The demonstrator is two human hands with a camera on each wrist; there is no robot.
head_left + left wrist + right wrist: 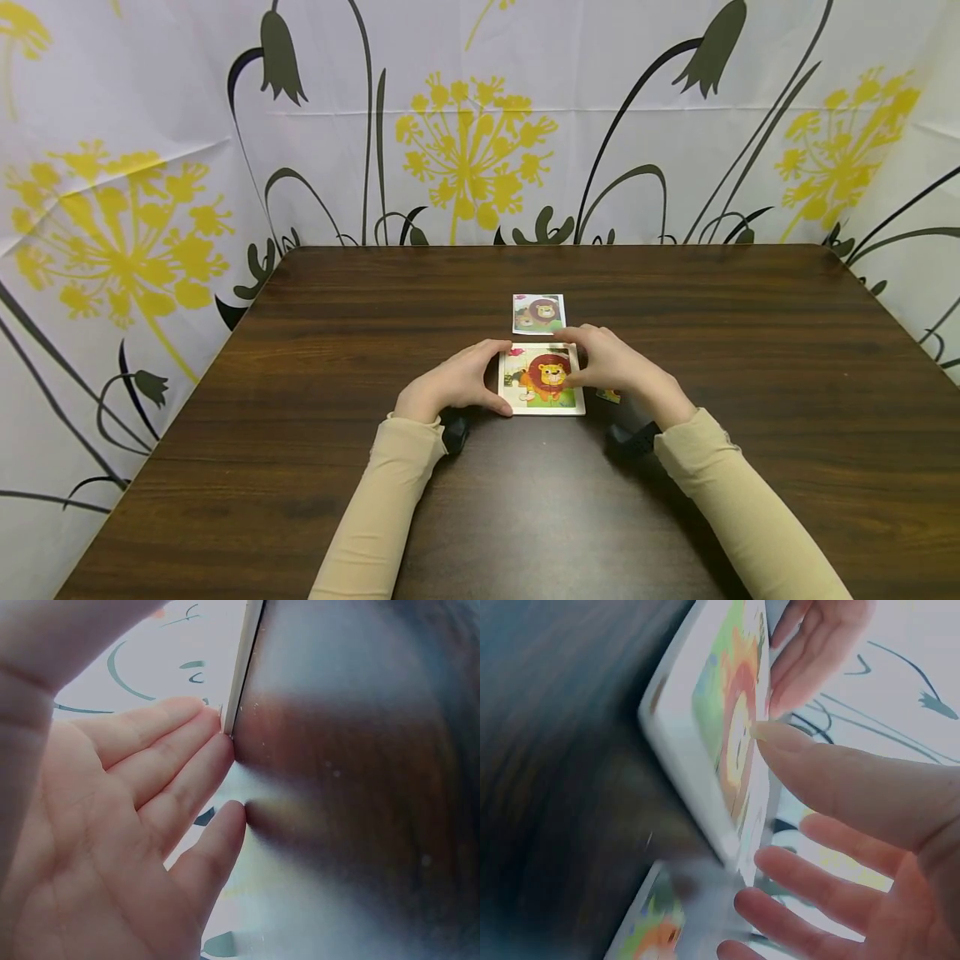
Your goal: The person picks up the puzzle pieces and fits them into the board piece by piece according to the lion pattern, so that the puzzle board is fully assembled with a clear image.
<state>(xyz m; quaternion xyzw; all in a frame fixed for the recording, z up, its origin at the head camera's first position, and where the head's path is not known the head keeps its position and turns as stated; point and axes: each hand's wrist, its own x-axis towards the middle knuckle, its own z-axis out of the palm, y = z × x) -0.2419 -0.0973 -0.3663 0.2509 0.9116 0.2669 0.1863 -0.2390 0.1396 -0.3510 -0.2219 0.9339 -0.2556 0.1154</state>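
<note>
A square lion puzzle (542, 392) in a pale wooden frame lies flat on the dark table. My left hand (457, 379) is at its left side, thumb by the near corner and index finger by the far one. Its fingers look straight in the left wrist view, their tips at the frame's edge. Over the right side of the puzzle is my right hand (615, 362), its thumb tip at the lion's face and its other fingers spread past the frame. A small colourful puzzle piece (608, 396) lies right of the frame, partly under this hand.
Just behind the puzzle lies a printed card (538, 314) with the same lion picture. The brown wooden table (360, 333) ends at a flowered cloth (480, 125) hung behind it. Dark wrist bands sit at both cuffs.
</note>
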